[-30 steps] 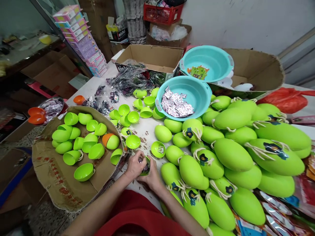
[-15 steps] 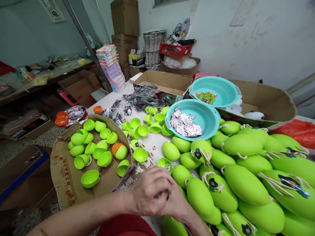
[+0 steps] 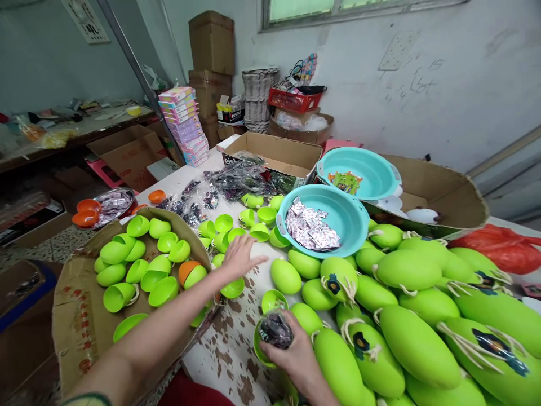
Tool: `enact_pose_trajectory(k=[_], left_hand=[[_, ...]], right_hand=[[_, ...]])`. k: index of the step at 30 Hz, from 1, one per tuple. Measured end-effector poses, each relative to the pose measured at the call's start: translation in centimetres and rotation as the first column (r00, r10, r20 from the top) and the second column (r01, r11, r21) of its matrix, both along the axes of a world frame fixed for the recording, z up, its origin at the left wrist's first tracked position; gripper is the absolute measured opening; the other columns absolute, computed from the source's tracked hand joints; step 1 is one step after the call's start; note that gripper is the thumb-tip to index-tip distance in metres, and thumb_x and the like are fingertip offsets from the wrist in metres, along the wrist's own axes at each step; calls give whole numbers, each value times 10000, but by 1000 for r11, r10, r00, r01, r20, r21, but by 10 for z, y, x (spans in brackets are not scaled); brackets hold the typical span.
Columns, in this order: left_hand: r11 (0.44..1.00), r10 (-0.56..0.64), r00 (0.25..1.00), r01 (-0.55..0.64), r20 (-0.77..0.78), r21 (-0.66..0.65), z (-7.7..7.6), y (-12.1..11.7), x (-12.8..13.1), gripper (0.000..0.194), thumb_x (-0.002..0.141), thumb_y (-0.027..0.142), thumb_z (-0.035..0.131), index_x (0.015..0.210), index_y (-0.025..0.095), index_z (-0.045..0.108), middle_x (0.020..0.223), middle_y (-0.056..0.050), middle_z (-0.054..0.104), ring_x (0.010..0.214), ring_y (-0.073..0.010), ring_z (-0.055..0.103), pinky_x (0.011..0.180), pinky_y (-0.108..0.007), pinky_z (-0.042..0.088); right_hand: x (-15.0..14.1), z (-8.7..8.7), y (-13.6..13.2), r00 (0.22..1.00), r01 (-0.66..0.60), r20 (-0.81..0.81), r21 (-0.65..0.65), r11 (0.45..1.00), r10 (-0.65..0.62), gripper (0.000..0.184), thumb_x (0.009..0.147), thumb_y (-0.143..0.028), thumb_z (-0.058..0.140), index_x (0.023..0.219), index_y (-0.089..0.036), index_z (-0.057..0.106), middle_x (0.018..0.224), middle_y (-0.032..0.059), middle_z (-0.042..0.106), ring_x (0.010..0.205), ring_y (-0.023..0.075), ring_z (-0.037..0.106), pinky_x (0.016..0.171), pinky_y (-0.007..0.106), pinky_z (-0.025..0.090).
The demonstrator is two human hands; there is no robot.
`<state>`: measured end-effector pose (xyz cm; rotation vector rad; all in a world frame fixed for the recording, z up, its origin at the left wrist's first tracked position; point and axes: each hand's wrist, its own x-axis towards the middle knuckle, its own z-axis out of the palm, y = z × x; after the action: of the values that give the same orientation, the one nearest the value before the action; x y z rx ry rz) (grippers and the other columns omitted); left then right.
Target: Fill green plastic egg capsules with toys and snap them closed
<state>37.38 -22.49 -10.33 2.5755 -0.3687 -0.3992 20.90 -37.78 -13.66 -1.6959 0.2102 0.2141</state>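
"Lime green all over this table (image 3: 217,369), and there's the right hand (image 3: 298,354) with a dark, plastic-wrapped bundle (image 3: 276,330)! How's it gripped?"

"Thumb across the near side, fingers curled round the right: a proper grasp. A green half shell (image 3: 258,351) sits at the bundle's left; how deep the bundle lies in it, I can't tell."

"Why hold it like that?"

"My read: the thumb pins that slippery wrapping against the shell, so one hand manages both and the other goes free."

"And off it goes! The left hand (image 3: 240,256) stretches forward, thumb spread wide, nothing visible in its grasp."

"It's over the loose half shells (image 3: 259,232); contact at the fingertips is hidden. Those lie in a cluster ahead, probably for easy reach."

"The turquoise basin (image 3: 351,221)?"

"Just beyond, with the silvery sachets (image 3: 313,228) heaped inside, likely to stop them scattering. The whole eggs (image 3: 412,268) are piled right, seemingly to leave working room. So, bundle: between right thumb and fingers, well apart from the left hand."
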Motion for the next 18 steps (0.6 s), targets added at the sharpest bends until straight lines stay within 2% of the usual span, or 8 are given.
enact_pose_trajectory(k=[3, 5, 7, 10, 12, 14, 16, 18], left_hand=[[991, 102, 992, -96, -68, 89, -16, -9, 55, 422, 843, 368, 686, 1168, 109, 610, 1350, -186, 512, 1347, -361, 345, 1128, -563, 215], [988, 147, 982, -139, -120, 72, -23, -13, 74, 351, 869, 350, 667, 1128, 118, 624, 1301, -147, 551, 1300, -327, 416, 1108, -569, 262], [982, 189, 967, -191, -170, 4, -23, -12, 79, 308, 900, 351, 632, 1119, 135, 622, 1264, -110, 576, 1248, -290, 476, 1079, -554, 327], [939, 244, 937, -293, -251, -181, -11, 7, 63, 219, 911, 315, 603, 1027, 133, 635, 1162, -101, 621, 1188, -272, 523, 1044, -506, 382], [863, 263, 907, -374, -328, -340, 3, 28, 38, 188, 929, 296, 538, 960, 136, 632, 1078, -97, 647, 1117, -258, 567, 996, -437, 432], [739, 259, 863, -466, -434, -487, 17, 48, 5, 208, 934, 293, 482, 953, 136, 617, 1029, -102, 659, 1018, -237, 613, 908, -370, 490], [589, 225, 804, -563, -551, -580, 26, 58, -32, 213, 911, 296, 490, 980, 129, 602, 1015, -114, 663, 931, -218, 641, 828, -339, 527], [447, 167, 741, -645, -651, -620, 27, 59, -66, 217, 858, 289, 564, 997, 128, 603, 1009, -118, 666, 881, -208, 652, 793, -331, 540]], right_hand=[[-2, -2, -7, 999, 32, -12, 17, 999, -32, 461, 556, -234, 746, 1004, -166, 658, 921, 56, 682, 883, 279, 634, 790, 360, 514], [-7, -3, -10, 999, 46, -14, 35, 998, -45, 476, 537, -234, 758, 1000, -169, 668, 925, 58, 685, 879, 280, 635, 774, 349, 514], [-12, -2, -15, 998, 56, -32, 55, 997, -54, 478, 518, -248, 770, 980, -170, 675, 903, 58, 684, 851, 278, 633, 750, 344, 511], [-20, 6, -30, 996, 60, -72, 152, 987, -50, 521, 517, -296, 789, 1011, -178, 673, 867, 50, 683, 777, 259, 616, 705, 338, 491], [-22, 16, -42, 994, 70, -104, 286, 956, -41, 611, 513, -333, 817, 1086, -195, 658, 868, 40, 686, 755, 246, 608, 690, 331, 478], [-20, 29, -49, 991, 70, -137, 446, 892, -9, 694, 486, -355, 850, 1135, -214, 648, 900, 37, 693, 791, 255, 621, 733, 344, 487], [-16, 41, -48, 982, 24, -162, 601, 799, 92, 725, 454, -374, 869, 1130, -217, 657, 928, 54, 707, 863, 292, 645, 808, 391, 501], [-13, 50, -39, 959, -43, -164, 719, 694, 230, 740, 430, -404, 880, 1110, -204, 669, 932, 87, 724, 937, 342, 658, 855, 449, 505]])
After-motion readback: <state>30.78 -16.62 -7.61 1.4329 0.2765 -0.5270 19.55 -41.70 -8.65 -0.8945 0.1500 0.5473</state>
